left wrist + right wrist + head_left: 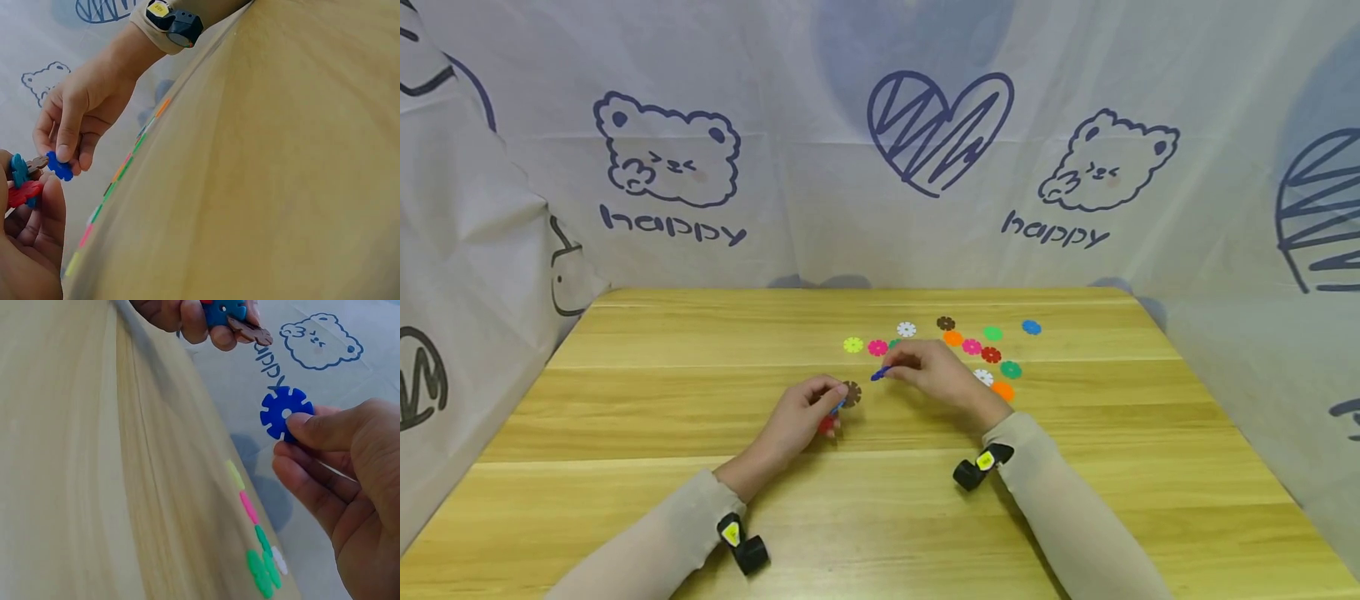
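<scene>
My left hand (797, 417) holds a small joined cluster of notched plastic discs: a brown disc (852, 393), a light blue disc (19, 170) and a red disc (25, 194). The brown one sticks out from the cluster toward the right hand. Between thumb and fingers, my right hand (936, 371) pinches a dark blue notched disc (286, 414) with a round hole in its middle. In the head view that disc appears nearly edge-on, a short gap away from the brown disc. Both hands are over the middle of the wooden table (625, 433).
Loose notched discs lie spread behind and beside the right hand, among them a yellow disc (853, 344), a pink disc (877, 348), a white disc (906, 329), a red disc (991, 355) and a blue disc (1032, 327). A printed cloth (805, 167) hangs behind the table.
</scene>
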`<control>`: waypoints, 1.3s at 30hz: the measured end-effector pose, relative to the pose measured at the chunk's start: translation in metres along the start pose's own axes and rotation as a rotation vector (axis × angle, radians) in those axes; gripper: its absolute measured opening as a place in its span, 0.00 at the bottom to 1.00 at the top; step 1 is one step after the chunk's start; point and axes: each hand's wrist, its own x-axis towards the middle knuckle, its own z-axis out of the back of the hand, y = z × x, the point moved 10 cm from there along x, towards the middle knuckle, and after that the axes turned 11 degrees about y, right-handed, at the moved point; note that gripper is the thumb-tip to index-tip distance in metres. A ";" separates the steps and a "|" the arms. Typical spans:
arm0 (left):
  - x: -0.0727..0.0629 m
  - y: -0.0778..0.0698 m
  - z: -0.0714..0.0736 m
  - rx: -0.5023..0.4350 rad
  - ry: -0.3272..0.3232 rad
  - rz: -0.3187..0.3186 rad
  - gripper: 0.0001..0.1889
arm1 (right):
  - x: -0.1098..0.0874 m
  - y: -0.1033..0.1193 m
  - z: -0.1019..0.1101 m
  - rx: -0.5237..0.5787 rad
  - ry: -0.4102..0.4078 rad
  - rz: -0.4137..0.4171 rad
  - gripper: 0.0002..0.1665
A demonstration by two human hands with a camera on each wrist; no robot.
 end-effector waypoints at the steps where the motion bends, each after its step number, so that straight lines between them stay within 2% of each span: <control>1: 0.000 -0.002 0.000 0.013 -0.003 -0.006 0.13 | -0.001 0.003 0.001 0.002 -0.007 0.017 0.03; 11: -0.003 -0.027 0.002 0.178 -0.011 -0.113 0.13 | -0.007 0.030 0.009 0.023 -0.093 0.163 0.05; 26: -0.009 -0.047 0.002 0.298 -0.029 -0.199 0.11 | -0.016 0.068 0.012 -0.076 -0.181 0.404 0.09; 31: -0.010 -0.053 0.001 0.341 -0.034 -0.225 0.10 | -0.018 0.073 0.012 -0.084 -0.193 0.437 0.09; 39: -0.013 -0.059 0.001 0.377 -0.057 -0.264 0.08 | -0.020 0.080 0.011 -0.170 -0.213 0.473 0.09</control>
